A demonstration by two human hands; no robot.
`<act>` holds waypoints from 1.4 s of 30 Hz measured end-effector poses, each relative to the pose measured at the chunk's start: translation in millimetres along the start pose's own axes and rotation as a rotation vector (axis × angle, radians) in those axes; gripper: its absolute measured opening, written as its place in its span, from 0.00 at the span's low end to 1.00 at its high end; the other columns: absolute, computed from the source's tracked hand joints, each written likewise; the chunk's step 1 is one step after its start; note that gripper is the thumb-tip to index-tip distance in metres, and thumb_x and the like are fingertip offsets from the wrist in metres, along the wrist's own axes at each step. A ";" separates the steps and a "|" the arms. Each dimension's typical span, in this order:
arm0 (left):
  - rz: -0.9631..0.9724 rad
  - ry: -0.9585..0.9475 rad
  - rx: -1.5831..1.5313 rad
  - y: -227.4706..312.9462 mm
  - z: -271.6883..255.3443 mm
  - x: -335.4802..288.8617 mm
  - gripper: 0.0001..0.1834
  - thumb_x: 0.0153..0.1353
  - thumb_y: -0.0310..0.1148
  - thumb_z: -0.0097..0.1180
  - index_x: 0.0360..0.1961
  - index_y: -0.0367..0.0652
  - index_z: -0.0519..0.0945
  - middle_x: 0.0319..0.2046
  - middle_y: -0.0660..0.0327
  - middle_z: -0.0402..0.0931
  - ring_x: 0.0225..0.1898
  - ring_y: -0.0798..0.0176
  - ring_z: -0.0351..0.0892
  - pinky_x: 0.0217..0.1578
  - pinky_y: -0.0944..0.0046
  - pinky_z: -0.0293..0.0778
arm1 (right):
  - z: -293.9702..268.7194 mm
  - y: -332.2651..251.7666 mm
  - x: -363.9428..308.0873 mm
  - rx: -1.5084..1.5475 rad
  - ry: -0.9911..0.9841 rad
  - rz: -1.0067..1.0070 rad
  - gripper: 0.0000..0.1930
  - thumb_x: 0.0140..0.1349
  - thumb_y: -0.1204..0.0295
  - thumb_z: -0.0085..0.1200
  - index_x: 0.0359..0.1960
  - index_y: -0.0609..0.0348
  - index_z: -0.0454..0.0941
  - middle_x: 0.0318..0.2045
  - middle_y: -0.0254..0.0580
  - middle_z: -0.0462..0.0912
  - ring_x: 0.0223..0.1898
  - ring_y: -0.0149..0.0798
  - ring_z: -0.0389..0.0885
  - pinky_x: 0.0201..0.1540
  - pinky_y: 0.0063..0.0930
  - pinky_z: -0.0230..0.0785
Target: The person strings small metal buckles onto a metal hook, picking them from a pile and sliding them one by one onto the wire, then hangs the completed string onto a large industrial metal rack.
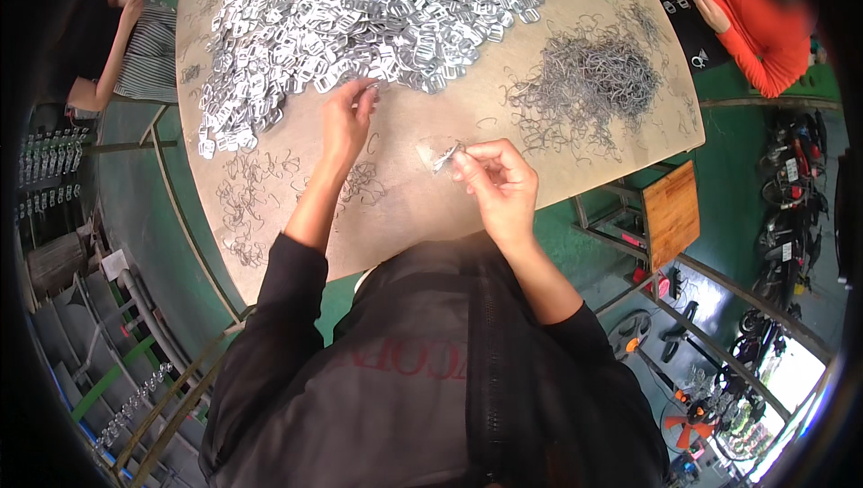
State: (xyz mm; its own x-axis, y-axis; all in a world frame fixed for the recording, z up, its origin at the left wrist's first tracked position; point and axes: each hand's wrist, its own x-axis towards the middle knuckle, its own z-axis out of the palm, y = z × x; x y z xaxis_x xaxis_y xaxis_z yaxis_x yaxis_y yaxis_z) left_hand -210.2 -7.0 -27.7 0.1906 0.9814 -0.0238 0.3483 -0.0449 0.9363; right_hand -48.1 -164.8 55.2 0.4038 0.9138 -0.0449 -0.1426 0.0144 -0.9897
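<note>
A large heap of silver metal buckles (360, 16) covers the far side of the table. At the heap's near edge is my left hand (346, 124), its fingers curled together by the closest buckles; whether something small sits between the fingertips I cannot make out. Lower and to the right, my right hand (501, 184) pinches a small silver metal buckle (443, 159) between thumb and forefinger, just above the tabletop. A dark bit of wire seems to be at the buckle's upper end. A tangled pile of thin bent wire pieces (602, 79) lies to the right of the buckles.
More loose bent wires (247, 200) are scattered at the table's left near corner. The tan tabletop (413, 209) ends close to my body. A wooden stool (671, 214) stands off the right edge. A person in orange (764, 25) sits far right; another person's arm (117, 52) is far left.
</note>
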 end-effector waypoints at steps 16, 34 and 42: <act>0.155 -0.196 -0.309 120.3 8.2 -87.4 0.07 0.56 0.24 0.60 0.36 0.37 0.82 0.33 0.60 0.80 0.32 0.71 0.78 0.33 0.72 0.74 | 1.2 -1.6 -6.5 -0.089 -0.003 -0.028 0.04 0.58 0.78 0.58 0.34 0.60 0.76 0.27 0.34 0.81 0.28 0.23 0.77 0.28 0.15 0.67; 0.151 -0.151 -0.260 120.6 -1.7 -73.8 0.07 0.57 0.23 0.59 0.38 0.38 0.81 0.36 0.60 0.79 0.35 0.71 0.76 0.36 0.73 0.71 | -126.2 90.9 117.5 -1.156 0.077 0.285 0.07 0.53 0.65 0.60 0.30 0.51 0.81 0.34 0.40 0.82 0.37 0.44 0.81 0.40 0.39 0.72; 0.146 -0.117 -0.273 118.6 -6.1 -70.9 0.07 0.57 0.23 0.59 0.38 0.37 0.81 0.37 0.59 0.79 0.35 0.71 0.76 0.36 0.73 0.72 | -101.9 79.4 124.0 -1.297 0.042 0.424 0.05 0.53 0.65 0.60 0.28 0.49 0.82 0.33 0.41 0.84 0.38 0.45 0.82 0.42 0.37 0.73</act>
State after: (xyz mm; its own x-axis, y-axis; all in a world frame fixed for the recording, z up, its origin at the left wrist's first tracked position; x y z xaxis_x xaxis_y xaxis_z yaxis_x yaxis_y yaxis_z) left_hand -188.0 -80.8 87.2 0.3303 0.9394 0.0918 0.0536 -0.1158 0.9918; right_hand 82.7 -91.7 -42.8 0.5722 0.7390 -0.3555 0.6720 -0.6710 -0.3133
